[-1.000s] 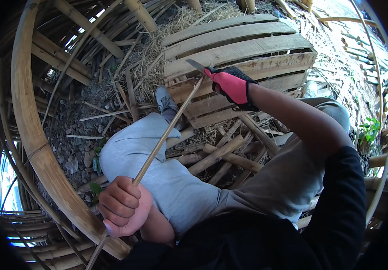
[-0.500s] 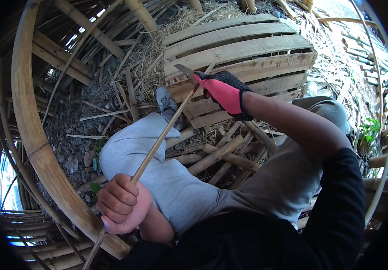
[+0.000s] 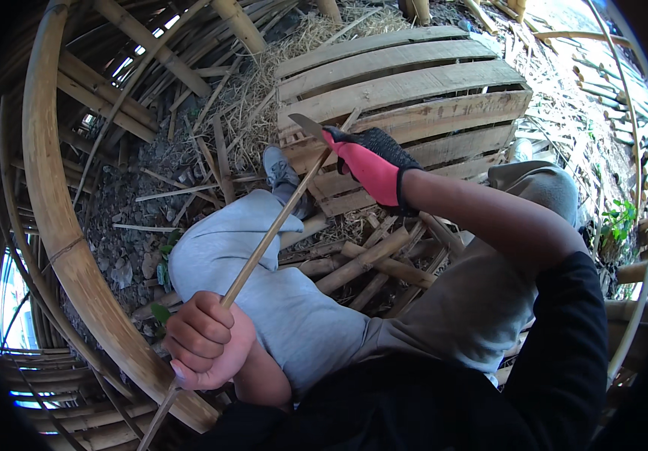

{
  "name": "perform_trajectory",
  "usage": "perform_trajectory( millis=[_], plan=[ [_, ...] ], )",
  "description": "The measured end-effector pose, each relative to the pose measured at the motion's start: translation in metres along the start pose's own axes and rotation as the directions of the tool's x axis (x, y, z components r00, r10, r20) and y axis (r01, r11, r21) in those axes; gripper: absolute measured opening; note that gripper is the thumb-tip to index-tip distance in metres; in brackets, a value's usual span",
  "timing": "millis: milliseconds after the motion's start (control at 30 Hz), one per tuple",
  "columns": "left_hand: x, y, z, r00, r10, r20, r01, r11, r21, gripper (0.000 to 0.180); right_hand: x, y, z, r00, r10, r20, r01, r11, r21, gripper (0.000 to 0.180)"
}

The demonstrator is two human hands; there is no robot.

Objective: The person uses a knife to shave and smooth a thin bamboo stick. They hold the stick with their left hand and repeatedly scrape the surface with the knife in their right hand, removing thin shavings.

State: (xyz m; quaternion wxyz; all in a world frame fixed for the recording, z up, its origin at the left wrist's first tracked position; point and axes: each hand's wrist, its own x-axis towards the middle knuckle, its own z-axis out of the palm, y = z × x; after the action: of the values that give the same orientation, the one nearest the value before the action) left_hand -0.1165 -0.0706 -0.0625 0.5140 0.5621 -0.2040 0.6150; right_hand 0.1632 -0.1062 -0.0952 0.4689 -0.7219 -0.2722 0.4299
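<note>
A thin bamboo stick [image 3: 267,239] slants from the lower left to the upper middle of the frame; its lower end runs out past the bottom edge. The bare left hand [image 3: 202,340] is closed in a fist around its lower part, hiding a short stretch. Near the stick's upper tip, the right hand [image 3: 369,164], in a pink and black glove, is curled around a knife [image 3: 306,125]. Only the blade shows, pointing to the upper left; the handle is hidden inside the glove. The stick passes behind the gloved fingertips, so I cannot tell whether blade or fingers press on it. Beyond, in the upper middle, a slatted wooden crate [image 3: 414,86] is partly covered by the glove. At centre, bamboo pieces [image 3: 369,259] are partly hidden by the grey trousers [image 3: 294,301].
</note>
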Motion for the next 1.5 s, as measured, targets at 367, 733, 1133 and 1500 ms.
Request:
perform_trajectory(
  millis=[367, 733, 1133, 1500],
  plan=[
    [-0.004, 0.004, 0.007, 1.0, 0.023, -0.018, -0.023, 1.0, 0.006, 0.057, -0.031, 0.008, 0.022, 0.923, -0.321, 0.213, 0.353, 0.926, -0.132, 0.066],
    [-0.006, 0.002, 0.009, 1.0, 0.023, 0.009, -0.024, 0.999, 0.026, 0.057, -0.026, -0.005, 0.017, 0.969, -0.174, 0.177, 0.198, 0.971, -0.131, 0.057],
    [-0.002, 0.001, 0.011, 0.998, 0.05, 0.029, -0.05, 0.999, 0.016, 0.056, -0.058, -0.012, 0.031, 0.913, -0.327, 0.246, 0.396, 0.858, -0.328, 0.048],
    [-0.006, 0.002, 0.012, 0.998, 0.048, 0.038, -0.048, 0.999, 0.013, 0.058, -0.093, -0.021, 0.033, 0.905, -0.169, 0.391, 0.2, 0.979, -0.038, 0.039]
  ],
)
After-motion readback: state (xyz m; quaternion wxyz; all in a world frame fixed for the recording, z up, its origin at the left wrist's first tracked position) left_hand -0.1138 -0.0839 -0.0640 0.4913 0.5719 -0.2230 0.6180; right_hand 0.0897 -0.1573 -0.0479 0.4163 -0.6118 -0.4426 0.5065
